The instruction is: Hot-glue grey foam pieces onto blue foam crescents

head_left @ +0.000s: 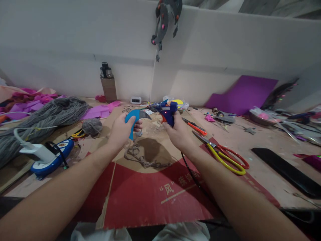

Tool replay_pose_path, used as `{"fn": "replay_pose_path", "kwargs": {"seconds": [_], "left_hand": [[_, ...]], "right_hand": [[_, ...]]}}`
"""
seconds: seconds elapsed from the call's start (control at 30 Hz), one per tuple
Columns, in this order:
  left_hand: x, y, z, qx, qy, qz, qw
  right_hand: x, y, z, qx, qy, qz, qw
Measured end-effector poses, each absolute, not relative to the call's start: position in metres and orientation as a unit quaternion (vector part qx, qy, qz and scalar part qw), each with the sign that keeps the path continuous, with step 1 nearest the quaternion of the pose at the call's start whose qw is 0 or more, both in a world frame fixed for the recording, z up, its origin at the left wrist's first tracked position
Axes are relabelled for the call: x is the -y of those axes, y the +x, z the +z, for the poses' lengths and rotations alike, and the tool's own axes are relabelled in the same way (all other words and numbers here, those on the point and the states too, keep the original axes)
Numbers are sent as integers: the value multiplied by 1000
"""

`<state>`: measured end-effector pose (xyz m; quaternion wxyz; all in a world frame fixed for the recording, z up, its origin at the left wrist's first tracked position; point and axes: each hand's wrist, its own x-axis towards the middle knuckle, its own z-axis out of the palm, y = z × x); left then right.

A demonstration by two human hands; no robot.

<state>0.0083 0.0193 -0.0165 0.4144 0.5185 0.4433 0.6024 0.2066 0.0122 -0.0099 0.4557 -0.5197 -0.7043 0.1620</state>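
My left hand (pixel 122 131) grips a curved blue piece with a grey pointed tip (pixel 136 117), held above the cardboard sheet (pixel 155 190). My right hand (pixel 178 133) holds a blue hot glue gun (pixel 167 112) with its nozzle pointing left, toward the grey tip; a small red light shows on it. Its black cord (pixel 193 174) runs back along my right forearm. Below both hands a loose tangle of grey yarn (pixel 142 159) lies on the cardboard.
Yellow-and-red scissors (pixel 225 155) and an orange cutter (pixel 197 126) lie to the right. On the left are a grey yarn bundle (pixel 45 117), a yarn ball (pixel 92 126) and a blue power strip (pixel 52 157). A bottle (pixel 108 83) and a purple sheet (pixel 240 93) stand by the wall.
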Motion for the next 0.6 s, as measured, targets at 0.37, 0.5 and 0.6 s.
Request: {"fn": "replay_pose_path", "kwargs": {"seconds": [0.37,0.5,0.6], "left_hand": [[-14,13,-8,-391,483,613,487],[-12,14,-6,-379,499,618,475],[-11,12,-6,-400,521,626,421]], "right_hand": [[-42,244,-10,663,-668,87,326],[-16,205,0,662,-482,291,495],[1,167,-3,553,-326,581,500]]}}
